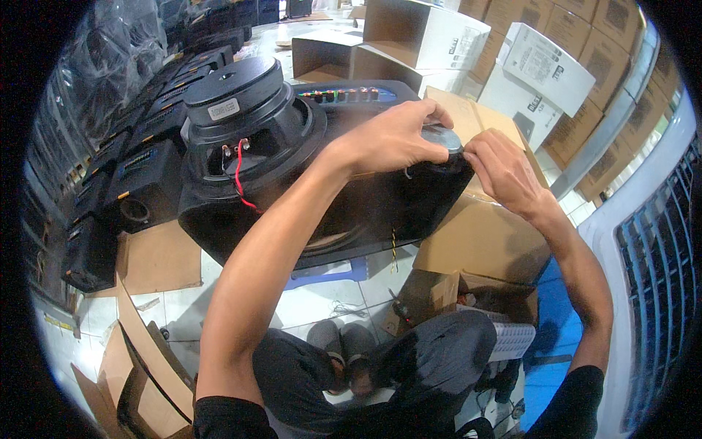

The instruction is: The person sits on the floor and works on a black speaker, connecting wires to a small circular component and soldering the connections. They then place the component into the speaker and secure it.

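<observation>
A black speaker cabinet (428, 194) lies in front of me with a large woofer (238, 113) resting magnet-up on its left part. From the woofer's terminals a red wire (238, 179) runs down toward the cabinet. At the cabinet's right end, my left hand (391, 139) curls its thumb and fingers around a round silver-grey metal part (443, 137). My right hand (504, 167) is closed, its fingertips pinched against that part's right edge; whatever they hold is hidden. A yellow-and-black twisted wire (394, 249) hangs from the cabinet's near side.
A blue panel with knobs (351, 95) sits on the cabinet's far side. Several black speaker boxes (142, 183) stand at left. Brown cartons (479, 238) are close on the right, white cartons (545, 77) farther back. A white frame with a dark grille (662, 256) borders my right arm.
</observation>
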